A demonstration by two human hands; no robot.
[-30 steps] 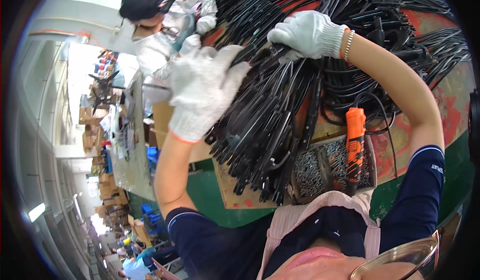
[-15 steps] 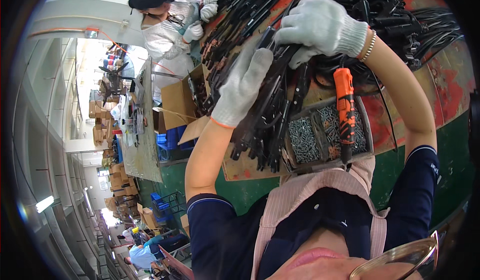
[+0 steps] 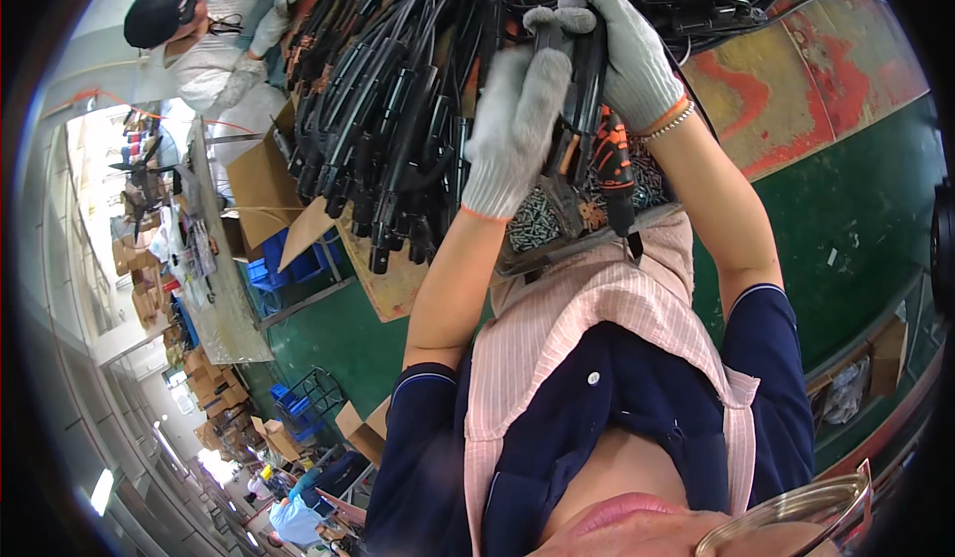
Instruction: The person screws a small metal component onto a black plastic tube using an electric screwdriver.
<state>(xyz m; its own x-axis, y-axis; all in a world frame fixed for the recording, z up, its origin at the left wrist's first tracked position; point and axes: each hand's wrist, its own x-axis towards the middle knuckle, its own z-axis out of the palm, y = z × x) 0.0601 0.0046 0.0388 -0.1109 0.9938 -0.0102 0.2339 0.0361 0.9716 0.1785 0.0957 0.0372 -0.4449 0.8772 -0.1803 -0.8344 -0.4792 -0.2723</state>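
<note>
Both of my hands wear white knit gloves. My right hand (image 3: 627,55) has its fingers curled around a long black part (image 3: 589,80) upright between my hands. My left hand (image 3: 509,129) is beside it, somewhat blurred, with its fingers stretched upward; whether it touches the part I cannot tell. Just below my right hand is an orange and black electric screwdriver (image 3: 615,164), its upper end hidden by the hand. It lies over a box of screws (image 3: 534,224) at the table's near edge. Left of my left hand lies a dense row of black cabled parts (image 3: 398,129).
More black cables (image 3: 686,0) are heaped at the back. A worn red and yellow tabletop (image 3: 766,90) extends right. At the left are an open cardboard box (image 3: 267,174), blue bins (image 3: 269,264) and a co-worker in white gloves (image 3: 224,50). Green floor (image 3: 836,199) shows below the table.
The whole view has shifted, with the table edge and co-worker now higher and farther left. My hands have come closer together, and my right hand now covers the top of the screwdriver.
</note>
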